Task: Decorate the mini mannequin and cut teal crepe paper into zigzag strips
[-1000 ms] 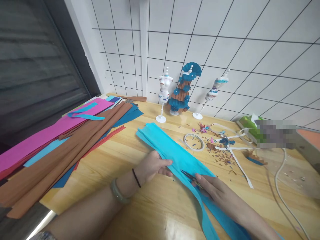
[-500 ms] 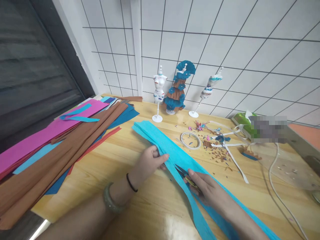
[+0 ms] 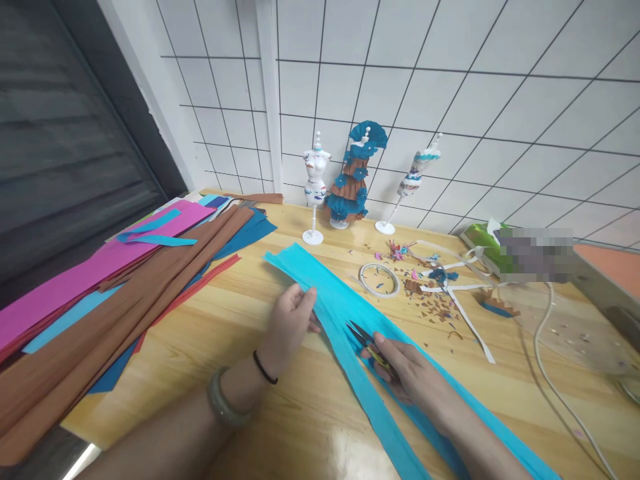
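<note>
The left hand [image 3: 293,317] has shifted towards the far end of the turquoise crepe paper [image 3: 325,283] on the worktop [image 3: 280,413], its grip pinching the edge. The right hand [image 3: 407,367] grasps the scissors [image 3: 373,347], blades now wider apart at the slit.

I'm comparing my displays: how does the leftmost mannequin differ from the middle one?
The leftmost mannequin is mostly bare white; the middle mannequin wears brown and blue ruffles. The middle mannequin has a blue fan behind its neck; the leftmost has none. Both have round white bases.
</note>
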Demonstrator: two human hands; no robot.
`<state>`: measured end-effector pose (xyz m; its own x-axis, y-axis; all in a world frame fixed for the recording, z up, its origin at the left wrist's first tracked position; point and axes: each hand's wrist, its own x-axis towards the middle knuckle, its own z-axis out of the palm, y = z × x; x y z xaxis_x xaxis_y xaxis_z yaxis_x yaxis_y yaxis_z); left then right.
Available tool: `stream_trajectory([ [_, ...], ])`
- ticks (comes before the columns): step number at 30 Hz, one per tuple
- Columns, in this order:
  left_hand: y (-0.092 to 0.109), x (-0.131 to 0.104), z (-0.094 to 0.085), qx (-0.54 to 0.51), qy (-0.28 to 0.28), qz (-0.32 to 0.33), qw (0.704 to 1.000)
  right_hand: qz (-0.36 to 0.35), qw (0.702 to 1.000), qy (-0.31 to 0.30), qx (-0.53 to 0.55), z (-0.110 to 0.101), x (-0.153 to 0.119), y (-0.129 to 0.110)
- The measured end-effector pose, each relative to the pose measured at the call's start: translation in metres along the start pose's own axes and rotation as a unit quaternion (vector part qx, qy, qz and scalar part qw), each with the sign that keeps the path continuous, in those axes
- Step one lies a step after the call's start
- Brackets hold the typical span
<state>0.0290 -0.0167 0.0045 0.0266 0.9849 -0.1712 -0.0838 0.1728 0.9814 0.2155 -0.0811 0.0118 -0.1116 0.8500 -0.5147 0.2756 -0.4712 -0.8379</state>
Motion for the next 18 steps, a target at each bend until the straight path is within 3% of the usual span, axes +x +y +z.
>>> stream_trajectory([
  [6, -0.0036, 0.0000, 0.0036, -0.037, -0.065, -0.083, 0.994, -0.013, 1.000, -0.011, -0.001, 0.0006, -0.0012, -0.0014],
  [18, -0.0004, -0.0033, 0.0037, -0.043, -0.086, -0.063, 0.993, 0.012, 1.000, -0.023, 0.003, 0.0044, -0.0075, -0.0089],
])
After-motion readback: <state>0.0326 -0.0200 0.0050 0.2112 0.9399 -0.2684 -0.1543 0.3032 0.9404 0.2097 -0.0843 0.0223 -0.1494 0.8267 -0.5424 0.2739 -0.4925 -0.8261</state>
